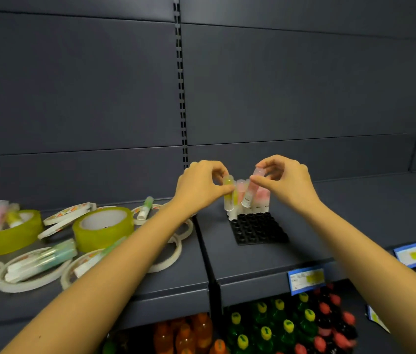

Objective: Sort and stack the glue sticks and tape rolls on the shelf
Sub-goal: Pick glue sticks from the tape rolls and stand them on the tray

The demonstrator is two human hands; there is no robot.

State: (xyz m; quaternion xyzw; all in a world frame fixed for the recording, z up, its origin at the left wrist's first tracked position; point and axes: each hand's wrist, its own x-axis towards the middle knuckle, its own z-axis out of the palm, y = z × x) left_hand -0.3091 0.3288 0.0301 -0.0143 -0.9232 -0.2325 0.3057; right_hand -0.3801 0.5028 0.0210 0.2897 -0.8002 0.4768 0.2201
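Head view: left hand (201, 190) pinches yellow glue stick (228, 194), right hand (287, 185) seemingly pink glue stick (251, 191); tilt could topple sticks (240, 191) between.

Open shelf (355, 213) stretches to the right of the black tray (260, 231), with room for a hand. To its left, tape rolls (99, 237) and loose glue sticks (45, 256) clutter the surface and crowd any approach.
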